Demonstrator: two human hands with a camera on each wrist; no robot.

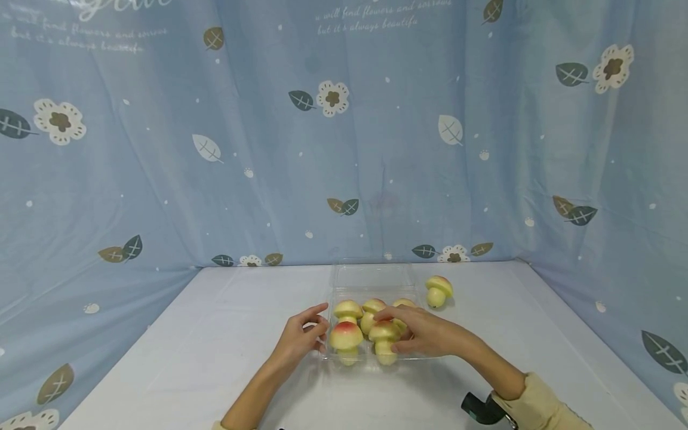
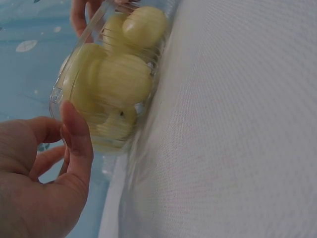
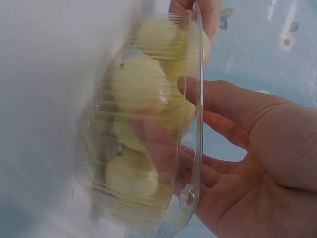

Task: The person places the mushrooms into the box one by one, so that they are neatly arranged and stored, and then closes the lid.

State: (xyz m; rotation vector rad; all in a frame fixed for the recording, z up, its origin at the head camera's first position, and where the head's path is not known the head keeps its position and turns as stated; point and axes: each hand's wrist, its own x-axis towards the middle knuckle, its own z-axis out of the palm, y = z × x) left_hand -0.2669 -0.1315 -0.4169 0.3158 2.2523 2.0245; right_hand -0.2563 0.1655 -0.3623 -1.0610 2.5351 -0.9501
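A clear plastic clamshell box lies on the white table with its lid folded back. Several yellow-green toy mushrooms with reddish caps are inside, among them one at the front left. My right hand reaches into the box and holds the front-right mushroom, thumb by its stem and fingers over its cap. In the right wrist view, some of those fingers show through the clear wall. My left hand grips the box's left edge; the left wrist view shows its fingertips at the rim.
One more mushroom lies on the table to the right of the box. A black object is beside the right sleeve. A blue patterned curtain hangs behind and at both sides.
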